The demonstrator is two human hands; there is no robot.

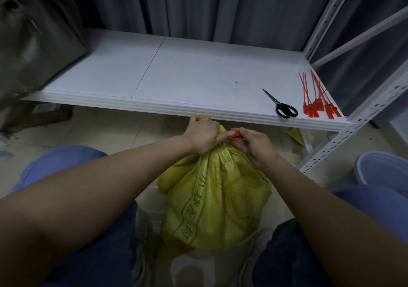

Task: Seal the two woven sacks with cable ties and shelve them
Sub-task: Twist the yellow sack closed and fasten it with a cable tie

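Observation:
A yellow woven sack (217, 200) with dark printed characters stands on the floor between my knees. My left hand (202, 135) is clenched around its gathered neck. My right hand (256, 146) pinches an orange cable tie (236, 134) at the neck, right beside my left thumb. Most of the tie is hidden by my fingers. Several spare orange cable ties (318, 101) lie at the right end of the white shelf (176, 81). A grey-green sack (33, 43) sits on the shelf's left end.
Black scissors (281, 105) lie on the shelf just left of the spare ties. A perforated white shelf post (353, 127) rises at the right. A pale bucket (382, 169) stands on the floor at far right. Grey curtains hang behind the shelf.

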